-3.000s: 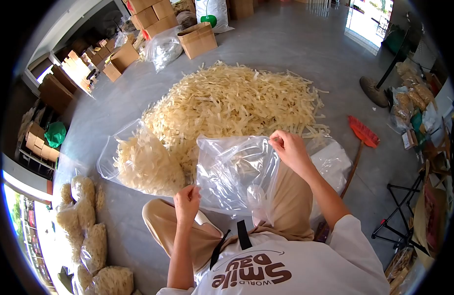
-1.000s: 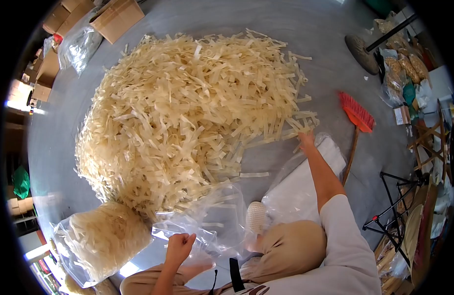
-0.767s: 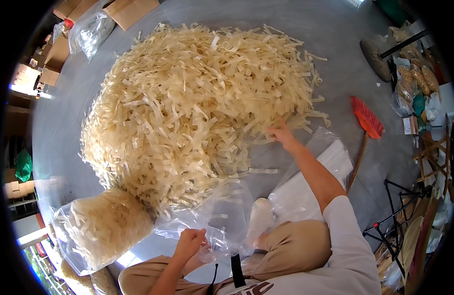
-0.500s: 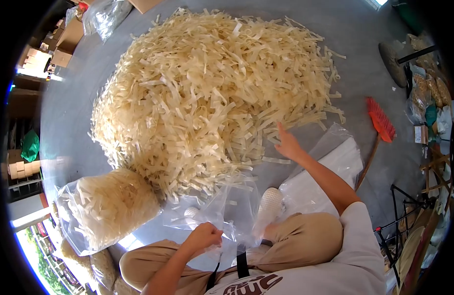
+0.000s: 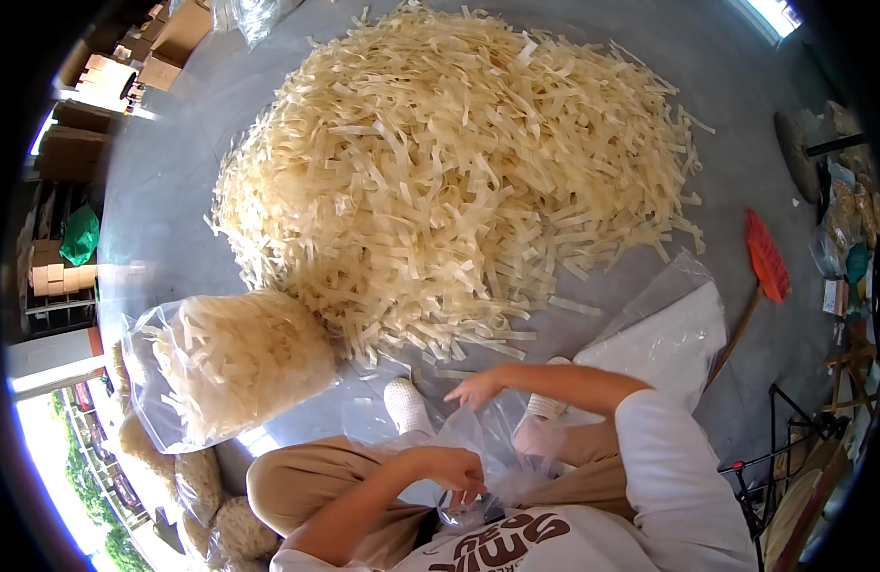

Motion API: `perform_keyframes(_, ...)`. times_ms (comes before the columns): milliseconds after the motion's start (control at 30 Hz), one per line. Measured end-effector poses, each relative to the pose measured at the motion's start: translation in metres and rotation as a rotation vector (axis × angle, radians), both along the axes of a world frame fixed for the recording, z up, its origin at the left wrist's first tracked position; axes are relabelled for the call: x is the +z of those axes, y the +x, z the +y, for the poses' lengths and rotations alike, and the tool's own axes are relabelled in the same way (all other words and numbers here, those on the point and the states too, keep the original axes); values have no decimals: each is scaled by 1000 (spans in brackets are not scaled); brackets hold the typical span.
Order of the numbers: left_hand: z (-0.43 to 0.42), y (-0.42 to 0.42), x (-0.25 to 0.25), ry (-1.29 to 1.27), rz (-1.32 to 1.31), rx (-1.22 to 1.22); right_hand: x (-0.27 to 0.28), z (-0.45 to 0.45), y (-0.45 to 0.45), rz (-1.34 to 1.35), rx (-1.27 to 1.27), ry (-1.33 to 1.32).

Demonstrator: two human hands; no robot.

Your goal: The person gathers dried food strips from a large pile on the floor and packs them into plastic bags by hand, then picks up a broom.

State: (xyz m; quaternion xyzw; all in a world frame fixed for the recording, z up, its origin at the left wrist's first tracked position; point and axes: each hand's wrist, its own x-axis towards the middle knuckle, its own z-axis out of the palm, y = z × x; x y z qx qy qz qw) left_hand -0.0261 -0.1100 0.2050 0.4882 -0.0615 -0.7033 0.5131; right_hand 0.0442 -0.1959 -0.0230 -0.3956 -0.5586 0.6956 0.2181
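My left hand (image 5: 454,467) is closed on a crumpled clear plastic bag (image 5: 487,434) in my lap, its fingers curled downward. Just above that bag is my right hand (image 5: 475,389), index finger stretched out to the left and nothing visible in its grasp; whether it touches the film I cannot tell. Beyond both hands spreads a big heap of pale yellow flat strips (image 5: 459,181) on the floor. To the left lies a clear bag filled with the same strips (image 5: 254,357), touching the heap's edge.
A stack of flat clear plastic bags (image 5: 664,338) lies to the right. Past it is a red broom (image 5: 766,257) with a wooden handle. A black folding frame (image 5: 792,434) stands at right. Filled sacks (image 5: 197,486) are at lower left, cardboard boxes (image 5: 178,43) at upper left.
My right hand has come back from the heap's edge, down and left to the bag at my lap. My left hand has shifted slightly right, still on the plastic. The view has tilted.
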Motion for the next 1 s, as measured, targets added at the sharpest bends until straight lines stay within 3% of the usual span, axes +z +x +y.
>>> perform_keyframes(67,2,-2,-3,-6,-9,-29,-26,-8,-32,16,16,26)
perform_keyframes(133,9,-2,-8,208,-105,63,-42,-26,-38,-231,-195,112)
perform_keyframes(200,15,1,-7,330,-151,187,-52,-26,-12,-218,-506,184)
perform_keyframes(267,18,3,-4,487,-205,389,-40,-14,49,-398,-644,197)
perform_keyframes(333,21,2,-11,512,-259,427,1,-9,101,-825,-678,144)
perform_keyframes(400,22,0,-23,541,-315,467,12,-15,136,-1074,-787,200)
perform_keyframes(467,21,-7,-33,646,-522,698,20,-25,176,-933,-793,202)
perform_keyframes(500,22,-5,-30,646,-529,699,26,-27,188,-785,-789,197)
perform_keyframes(600,30,0,-29,707,-426,837,94,-35,203,-710,-778,67)
perform_keyframes(767,39,-7,-51,631,-277,1052,120,-35,156,-552,-643,178)
perform_keyframes(833,45,-6,-67,636,-213,1090,116,-32,124,-501,-550,159)
perform_keyframes(933,51,-5,-109,637,70,1576,80,-38,98,-501,-364,274)
perform_keyframes(1000,51,-11,-132,738,138,1563,72,-41,92,-737,10,-98)
